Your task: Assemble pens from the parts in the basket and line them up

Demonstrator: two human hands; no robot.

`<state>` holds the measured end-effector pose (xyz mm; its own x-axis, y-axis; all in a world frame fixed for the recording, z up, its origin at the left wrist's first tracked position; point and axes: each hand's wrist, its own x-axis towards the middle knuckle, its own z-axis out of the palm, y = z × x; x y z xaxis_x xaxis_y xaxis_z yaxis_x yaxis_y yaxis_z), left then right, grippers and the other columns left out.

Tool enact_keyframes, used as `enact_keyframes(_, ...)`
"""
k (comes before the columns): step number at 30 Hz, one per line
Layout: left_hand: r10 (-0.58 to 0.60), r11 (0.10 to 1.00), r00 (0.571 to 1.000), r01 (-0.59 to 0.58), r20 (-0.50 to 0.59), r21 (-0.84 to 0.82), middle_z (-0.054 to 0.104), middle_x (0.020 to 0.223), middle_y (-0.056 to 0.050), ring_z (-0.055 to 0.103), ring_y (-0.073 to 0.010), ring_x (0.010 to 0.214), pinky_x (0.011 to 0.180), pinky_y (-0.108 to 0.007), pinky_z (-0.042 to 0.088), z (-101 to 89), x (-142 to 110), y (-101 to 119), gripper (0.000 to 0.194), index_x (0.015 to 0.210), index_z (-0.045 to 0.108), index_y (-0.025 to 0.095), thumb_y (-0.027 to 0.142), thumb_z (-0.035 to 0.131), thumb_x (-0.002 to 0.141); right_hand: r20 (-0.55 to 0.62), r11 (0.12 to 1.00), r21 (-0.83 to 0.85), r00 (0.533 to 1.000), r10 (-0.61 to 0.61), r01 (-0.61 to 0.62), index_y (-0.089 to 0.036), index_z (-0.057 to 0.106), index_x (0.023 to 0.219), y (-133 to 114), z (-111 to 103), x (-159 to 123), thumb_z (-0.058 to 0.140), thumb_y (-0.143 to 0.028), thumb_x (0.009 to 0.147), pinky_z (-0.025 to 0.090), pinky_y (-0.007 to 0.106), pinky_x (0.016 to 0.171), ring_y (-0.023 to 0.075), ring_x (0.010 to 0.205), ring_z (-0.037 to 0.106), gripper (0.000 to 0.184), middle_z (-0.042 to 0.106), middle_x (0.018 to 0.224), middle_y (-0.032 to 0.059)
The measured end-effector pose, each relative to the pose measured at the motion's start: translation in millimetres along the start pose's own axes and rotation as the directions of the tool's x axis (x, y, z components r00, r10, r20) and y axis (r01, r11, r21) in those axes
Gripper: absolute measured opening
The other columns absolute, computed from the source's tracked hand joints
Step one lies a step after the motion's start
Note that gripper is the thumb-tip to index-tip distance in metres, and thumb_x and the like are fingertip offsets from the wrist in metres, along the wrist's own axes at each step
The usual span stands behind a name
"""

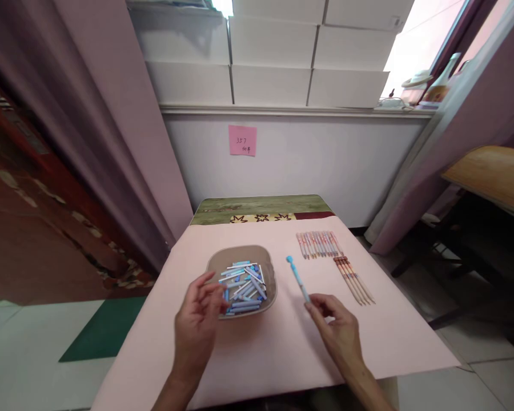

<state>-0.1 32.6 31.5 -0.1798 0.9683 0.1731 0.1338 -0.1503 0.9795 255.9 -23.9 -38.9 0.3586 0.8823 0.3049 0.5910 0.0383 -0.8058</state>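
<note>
Between the thumb and fingers of my right hand [336, 325] is a light blue pen [298, 277], tilted, with a blue ornament on its far end. My left hand [199, 311] hovers at the near left rim of a beige plastic tub [272, 285]. Its fingers are curved and apart, and nothing shows in them. Several blue, white and purple pens [251, 288] lie loose and crossed inside the tub. My left fingers hide part of the tub's left side.
A row of slim pens with patterned barrels [319, 244] lies at the right on the pink tabletop [278, 354]. Nearer are several cream pens with brown tops [353, 279], side by side. A pink note [242, 140] is stuck on the wall behind.
</note>
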Motion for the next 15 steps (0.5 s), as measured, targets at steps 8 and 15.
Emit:
enact_keyframes(8, -0.108, 0.937, 0.944, 0.201, -0.312, 0.285, 0.065, 0.089, -0.005, 0.060, -0.0168, 0.061, 0.057, -0.030, 0.052, -69.2, 10, -96, 0.060, 0.116, 0.055, 0.019, 0.056, 0.062, 0.069, -0.184, 0.806, -0.468, 0.932, 0.312, -0.362, -0.025, 0.068, 0.099, 78, -51, 37, 0.052, -0.045, 0.082, 0.043, 0.029, 0.065, 0.0210, 0.080, 0.064, 0.030, 0.070, 0.094, 0.0013)
enact_keyframes(15, -0.141, 0.934, 0.931, 0.238, -0.336, 0.268, 0.067, 0.081, -0.003, 0.061, -0.0164, 0.058, 0.055, -0.029, 0.052, -70.5, 3, -112, 0.061, 0.111, 0.059, 0.017, 0.057, 0.063, 0.066, -0.119, 0.662, -0.657, 0.916, 0.383, -0.362, -0.028, 0.066, 0.103, 81, -44, 45, 0.043, -0.041, 0.087, 0.040, 0.029, 0.064, 0.0215, 0.086, 0.063, 0.031, 0.068, 0.105, 0.0018)
